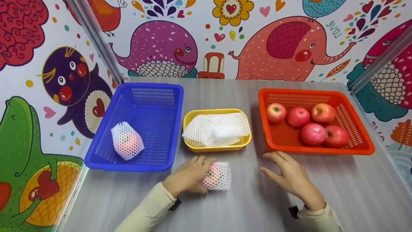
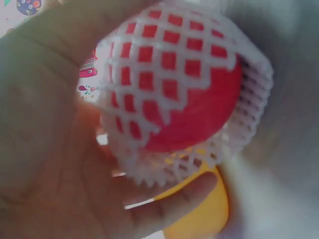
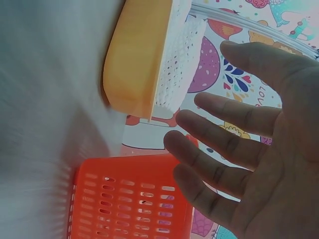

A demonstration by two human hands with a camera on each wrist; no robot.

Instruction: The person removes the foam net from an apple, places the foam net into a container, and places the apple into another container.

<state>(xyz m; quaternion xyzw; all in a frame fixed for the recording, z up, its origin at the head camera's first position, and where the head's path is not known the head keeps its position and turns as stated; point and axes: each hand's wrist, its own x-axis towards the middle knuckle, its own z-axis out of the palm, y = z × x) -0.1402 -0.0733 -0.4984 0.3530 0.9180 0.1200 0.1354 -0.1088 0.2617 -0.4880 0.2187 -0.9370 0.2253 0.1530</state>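
Note:
My left hand (image 1: 190, 175) grips an apple in a white foam net sleeve (image 1: 220, 176) on the table, in front of the yellow basket (image 1: 217, 149). In the left wrist view, thumb and fingers curve round the netted apple (image 2: 199, 117), whose red skin shows bare at the sleeve's open end. My right hand (image 1: 289, 174) holds nothing, its fingers spread just in front of the red basket (image 1: 317, 150). The right wrist view shows that hand (image 3: 259, 144) with its fingers apart, near the yellow and red baskets. White foam nets (image 1: 228, 125) lie in the yellow basket.
Several bare apples (image 1: 313, 134) lie in the red basket on the right. A blue basket (image 1: 157, 129) stands on the left with one netted apple (image 1: 127, 140) inside. Cartoon-printed walls (image 1: 219, 42) border the grey table (image 1: 244, 206) at the back and sides.

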